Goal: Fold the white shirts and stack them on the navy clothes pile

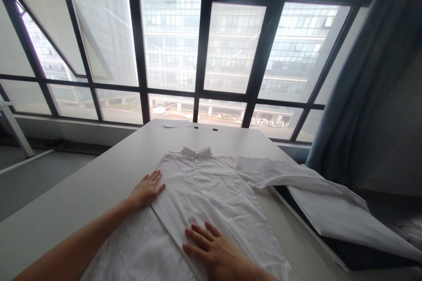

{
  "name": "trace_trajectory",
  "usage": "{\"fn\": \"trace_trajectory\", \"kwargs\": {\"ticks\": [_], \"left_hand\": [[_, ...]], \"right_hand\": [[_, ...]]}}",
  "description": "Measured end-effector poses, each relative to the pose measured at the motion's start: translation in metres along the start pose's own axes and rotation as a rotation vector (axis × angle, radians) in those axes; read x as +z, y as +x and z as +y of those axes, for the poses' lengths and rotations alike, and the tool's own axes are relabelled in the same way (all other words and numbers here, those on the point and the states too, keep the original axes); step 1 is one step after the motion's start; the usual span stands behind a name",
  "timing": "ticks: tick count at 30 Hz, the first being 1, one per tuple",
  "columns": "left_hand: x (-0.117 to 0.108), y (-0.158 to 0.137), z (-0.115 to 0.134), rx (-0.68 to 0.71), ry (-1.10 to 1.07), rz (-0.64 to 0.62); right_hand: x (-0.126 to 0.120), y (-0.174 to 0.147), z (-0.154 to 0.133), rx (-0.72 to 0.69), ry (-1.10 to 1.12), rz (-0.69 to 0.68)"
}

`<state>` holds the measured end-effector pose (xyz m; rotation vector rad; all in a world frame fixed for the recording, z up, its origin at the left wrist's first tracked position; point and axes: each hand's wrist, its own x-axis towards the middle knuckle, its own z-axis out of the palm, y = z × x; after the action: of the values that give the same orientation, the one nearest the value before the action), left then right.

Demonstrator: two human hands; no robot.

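A white long-sleeved shirt [211, 184] lies front up on the white table [108, 175], its collar pointing toward the windows. My left hand [147, 189] rests flat on the shirt's left edge below the shoulder, fingers stretched out. Lower down, near the middle of the shirt front, my right hand [214, 248] lies with its fingers spread on the cloth. One sleeve reaches out to the right, over a dark flat panel with a pale rim [349, 246]. The left sleeve cannot be made out, and the shirt's hem runs out of view at the bottom.
White papers [174, 124] lie at the table's far end, near two dark round holes. Large black-framed windows [171, 39] stand behind, with one pane tilted at the left. A blue-grey curtain [359, 96] hangs at the right. White table legs [20, 131] show at far left.
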<state>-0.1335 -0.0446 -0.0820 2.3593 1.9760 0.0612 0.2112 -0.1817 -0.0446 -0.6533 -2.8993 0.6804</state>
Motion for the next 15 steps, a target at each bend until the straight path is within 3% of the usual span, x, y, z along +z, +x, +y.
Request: {"fn": "trace_trajectory", "kwargs": {"ticks": [6,9,12,15], "left_hand": [[-0.003,0.007,0.019,0.011,-0.014,0.006],[-0.002,0.007,0.022,0.01,-0.015,0.014],[-0.002,0.006,0.021,0.012,-0.021,0.017],[-0.003,0.005,0.022,0.003,-0.021,0.038]], "right_hand": [[-0.01,-0.01,-0.017,0.045,0.073,0.003],[-0.019,-0.012,-0.005,0.158,0.059,0.196],[-0.05,-0.021,0.031,0.553,0.013,0.611],[-0.1,-0.049,0.076,1.081,-0.033,0.737]]}}
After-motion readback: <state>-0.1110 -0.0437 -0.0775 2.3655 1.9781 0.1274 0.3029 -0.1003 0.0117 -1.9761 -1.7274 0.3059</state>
